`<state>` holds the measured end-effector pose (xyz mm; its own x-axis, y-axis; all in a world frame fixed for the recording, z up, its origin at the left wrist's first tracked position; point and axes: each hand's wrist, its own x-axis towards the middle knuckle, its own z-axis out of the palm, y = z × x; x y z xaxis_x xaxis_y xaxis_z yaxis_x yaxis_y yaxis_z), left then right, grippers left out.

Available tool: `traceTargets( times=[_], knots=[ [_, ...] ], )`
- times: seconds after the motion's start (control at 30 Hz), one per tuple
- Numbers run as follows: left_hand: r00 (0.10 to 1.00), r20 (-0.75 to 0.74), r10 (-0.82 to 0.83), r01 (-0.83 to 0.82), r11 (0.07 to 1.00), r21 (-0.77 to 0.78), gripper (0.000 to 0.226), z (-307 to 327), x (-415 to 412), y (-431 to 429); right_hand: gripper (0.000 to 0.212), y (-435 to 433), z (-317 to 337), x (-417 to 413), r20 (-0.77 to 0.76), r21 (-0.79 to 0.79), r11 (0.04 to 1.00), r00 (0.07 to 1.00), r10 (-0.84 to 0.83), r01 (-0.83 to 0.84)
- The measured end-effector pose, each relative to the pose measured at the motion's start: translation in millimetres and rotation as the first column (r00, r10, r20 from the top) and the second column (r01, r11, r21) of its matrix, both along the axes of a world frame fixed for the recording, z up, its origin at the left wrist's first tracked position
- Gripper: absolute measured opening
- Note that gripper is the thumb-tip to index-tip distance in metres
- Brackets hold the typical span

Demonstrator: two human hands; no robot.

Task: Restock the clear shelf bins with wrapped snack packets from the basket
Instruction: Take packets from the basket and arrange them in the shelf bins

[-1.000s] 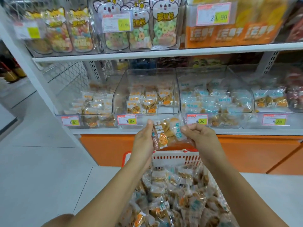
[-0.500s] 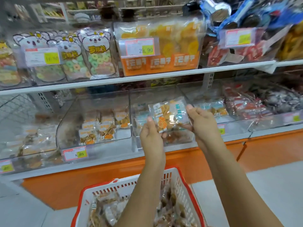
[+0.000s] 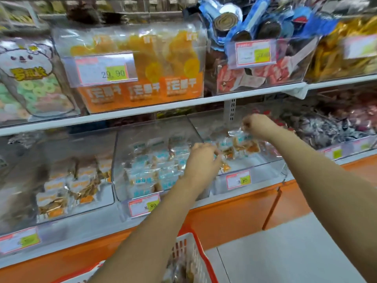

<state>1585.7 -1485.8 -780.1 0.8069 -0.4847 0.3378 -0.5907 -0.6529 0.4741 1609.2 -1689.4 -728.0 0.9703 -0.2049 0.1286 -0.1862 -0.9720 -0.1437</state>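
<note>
A clear bag of wrapped snack packets (image 3: 239,145), blue and orange inside, hangs stretched between my two hands over a clear shelf bin (image 3: 261,170) on the lower shelf. My right hand (image 3: 260,125) pinches its upper right end, fingers curled. Lower down, my left hand (image 3: 202,159) grips its left end at the bin's front left corner. The picture is blurred, so finger detail is poor. The white basket with a red rim (image 3: 191,252) sits at the bottom edge with packets inside.
Left of that bin stands a clear bin of blue-labelled packets (image 3: 151,172), then one with orange-labelled packets (image 3: 67,186). Price tags (image 3: 238,180) clip to the bin fronts. An upper shelf (image 3: 142,111) with large snack bags overhangs. Orange base panels and grey floor lie below.
Both hands have reached forward and to the right, spreading apart, carrying the packets from in front of the middle bin to over the right-hand bin. The view has shifted closer and rightward.
</note>
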Motion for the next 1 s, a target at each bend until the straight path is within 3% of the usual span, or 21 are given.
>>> traceTargets(
  times=[0.13, 0.2, 0.27, 0.4, 0.57, 0.77, 0.87, 0.93, 1.0],
  knots=[
    [0.978, 0.206, -0.03, -0.045, 0.935, 0.351, 0.022, 16.1, 16.0, -27.7, 0.029, -9.8, -40.8, 26.7, -0.138, -0.058, 0.998, 0.99, -0.031, 0.023],
    [0.976, 0.197, -0.095, -0.016, 0.869, 0.494, 0.024, 19.7, 18.6, -44.9, 0.031, -13.9, -57.8, 39.4, -0.141, -0.1, 0.995, 0.99, -0.027, 0.013],
    [0.988, 0.053, -0.148, 0.085, 0.786, 0.612, 0.025, 16.3, 20.9, -61.6, 0.027, -17.3, -70.1, 51.7, -0.136, -0.061, 0.998, 0.991, 0.009, -0.018],
    [0.953, -0.277, -0.119, 0.29, 0.613, 0.735, 0.019, 5.5, 28.2, -85.8, 0.015, -23.1, -95.7, 65.3, -0.042, 0.269, 0.963, 0.998, 0.04, -0.027],
    [0.878, -0.476, 0.052, 0.369, 0.56, 0.742, 0.04, 7.9, 38.8, -90.3, 0.017, -24.2, -110.8, 69.3, 0.117, 0.413, 0.911, 0.992, -0.048, -0.004],
    [0.909, -0.406, 0.093, 0.288, 0.563, 0.774, 0.041, -3.5, 38.4, -90.4, 0.031, -15.7, -97.9, 58.6, 0.091, 0.431, 0.901, 0.992, -0.089, 0.041],
    [0.931, -0.357, 0.079, 0.253, 0.566, 0.785, 0.038, -0.6, 33.9, -88.7, 0.024, -15.3, -91.5, 39.8, 0.154, 0.486, 0.873, 0.978, -0.139, 0.047],
    [0.955, -0.291, 0.063, 0.193, 0.615, 0.765, 0.03, 7.1, 26.5, -85.9, 0.02, -16.4, -83.3, 24.0, 0.223, 0.525, 0.85, 0.959, -0.177, 0.035],
    [0.977, -0.211, 0.04, 0.114, 0.737, 0.666, 0.018, 15.2, 15.1, -79.6, 0.024, -16.2, -72.0, 4.7, 0.258, 0.54, 0.841, 0.945, -0.201, 0.031]
  ],
)
